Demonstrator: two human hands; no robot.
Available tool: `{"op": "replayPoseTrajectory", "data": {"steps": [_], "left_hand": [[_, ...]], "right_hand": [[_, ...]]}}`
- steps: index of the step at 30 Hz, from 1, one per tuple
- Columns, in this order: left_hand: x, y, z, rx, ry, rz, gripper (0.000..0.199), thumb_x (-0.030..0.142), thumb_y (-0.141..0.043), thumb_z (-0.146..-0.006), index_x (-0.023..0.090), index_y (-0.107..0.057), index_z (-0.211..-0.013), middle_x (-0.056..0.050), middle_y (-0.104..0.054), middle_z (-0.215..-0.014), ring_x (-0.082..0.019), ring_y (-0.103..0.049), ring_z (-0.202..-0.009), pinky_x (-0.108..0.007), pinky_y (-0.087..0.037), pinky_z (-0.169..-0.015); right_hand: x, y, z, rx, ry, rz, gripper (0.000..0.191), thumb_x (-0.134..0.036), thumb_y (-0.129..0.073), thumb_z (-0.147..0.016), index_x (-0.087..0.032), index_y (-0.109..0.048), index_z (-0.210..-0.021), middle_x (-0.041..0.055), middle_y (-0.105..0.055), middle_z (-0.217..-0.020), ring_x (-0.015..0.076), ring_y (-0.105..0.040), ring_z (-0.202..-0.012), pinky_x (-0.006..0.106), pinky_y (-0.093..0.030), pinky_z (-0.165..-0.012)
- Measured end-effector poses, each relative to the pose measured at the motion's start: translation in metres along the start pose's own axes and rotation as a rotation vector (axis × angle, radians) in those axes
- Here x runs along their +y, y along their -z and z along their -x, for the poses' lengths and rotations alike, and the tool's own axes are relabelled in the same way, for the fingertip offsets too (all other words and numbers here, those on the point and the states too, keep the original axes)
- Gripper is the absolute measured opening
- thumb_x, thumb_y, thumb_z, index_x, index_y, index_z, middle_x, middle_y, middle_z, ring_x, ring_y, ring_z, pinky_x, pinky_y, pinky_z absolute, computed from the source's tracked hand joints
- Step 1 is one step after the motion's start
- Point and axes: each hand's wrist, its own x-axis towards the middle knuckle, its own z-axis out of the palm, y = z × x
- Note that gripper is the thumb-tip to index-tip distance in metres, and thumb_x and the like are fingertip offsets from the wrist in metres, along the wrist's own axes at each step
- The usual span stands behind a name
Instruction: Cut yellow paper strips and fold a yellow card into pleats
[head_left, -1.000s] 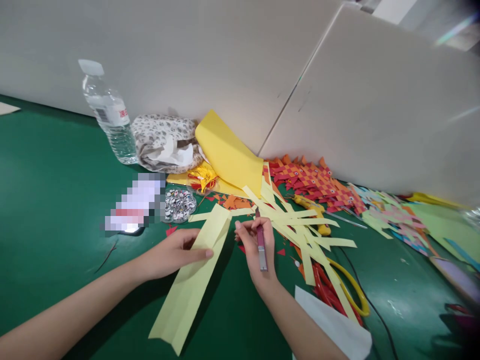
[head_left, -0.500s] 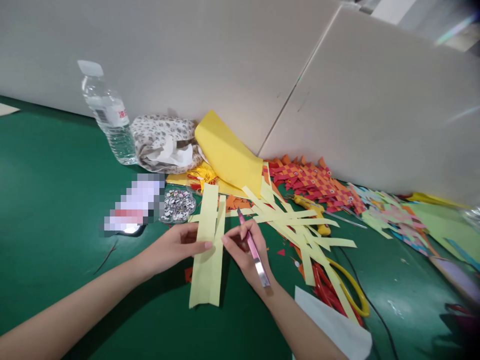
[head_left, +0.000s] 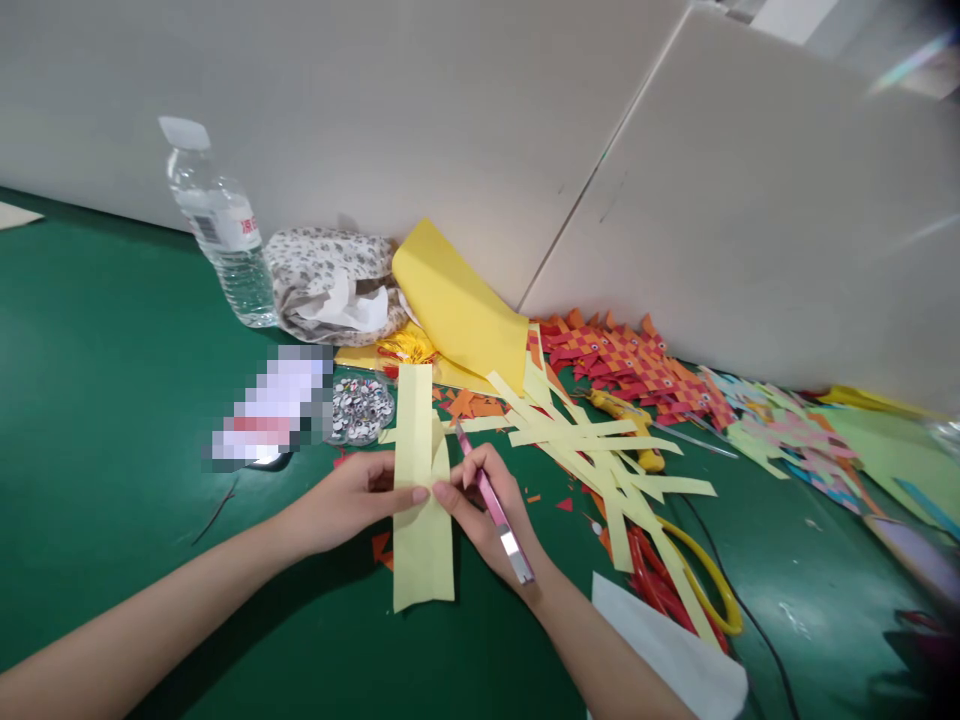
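Observation:
Between the thumb and fingers of my left hand (head_left: 371, 500) is a pale yellow paper strip (head_left: 424, 560), held upright and slit lengthwise from its top edge down to about the middle. My right hand (head_left: 484, 500) pinches the same paper at its right side, where the slit part bends. Tucked within my right hand's fingers is a pink craft knife (head_left: 495, 510), its tip pointing up and left, away from the paper. Behind the hands lie orange paper scraps (head_left: 472, 402) and a round clear tray of googly eyes (head_left: 360, 408).
Loose pale yellow strips (head_left: 592, 455) are piled to the right, over red-and-yellow scissors (head_left: 709, 570) and near a yellow glue gun (head_left: 637, 420). Woven red-orange paper fish (head_left: 630, 360) lie by the wall. A water bottle (head_left: 232, 250), tissue pouch (head_left: 330, 270) and blurred phone (head_left: 270, 405) are left.
My right hand has moved slightly left and now pinches the paper close to my left thumb. The paper's right slit piece has bent and its lower end has swung right.

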Motion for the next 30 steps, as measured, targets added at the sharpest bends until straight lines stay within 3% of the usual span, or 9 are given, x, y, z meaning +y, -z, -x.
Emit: {"op": "replayPoseTrajectory", "data": {"steps": [10, 20, 30], "left_hand": [[-0.006, 0.003, -0.002, -0.057, -0.041, 0.039, 0.028, 0.030, -0.064, -0.082, 0.017, -0.065, -0.106, -0.005, -0.071, -0.102, -0.021, -0.065, -0.095, -0.032, -0.051, -0.083], [0.001, 0.001, 0.002, -0.066, -0.016, -0.006, 0.026, 0.032, -0.065, -0.079, 0.016, -0.067, -0.100, -0.005, -0.072, -0.099, -0.022, -0.065, -0.092, -0.033, -0.050, -0.080], [0.004, 0.000, 0.007, -0.070, -0.025, -0.106, 0.024, 0.033, -0.061, -0.082, 0.019, -0.068, -0.100, -0.003, -0.071, -0.104, -0.022, -0.065, -0.094, -0.029, -0.050, -0.077]], "right_hand": [[0.003, 0.002, 0.002, -0.043, 0.016, -0.053, 0.031, -0.020, -0.066, -0.079, -0.023, -0.035, -0.074, -0.0073, -0.048, -0.064, 0.0087, -0.035, -0.053, 0.023, -0.029, -0.051], [-0.001, 0.004, 0.002, -0.094, -0.001, -0.059, 0.030, -0.025, -0.065, -0.079, -0.023, -0.036, -0.073, -0.0068, -0.041, -0.064, 0.0097, -0.034, -0.055, 0.024, -0.028, -0.052], [-0.007, 0.006, 0.005, -0.170, 0.014, 0.061, 0.032, -0.028, -0.068, -0.078, -0.023, -0.037, -0.071, -0.0085, -0.034, -0.056, 0.0091, -0.027, -0.048, 0.023, -0.020, -0.046]]}}
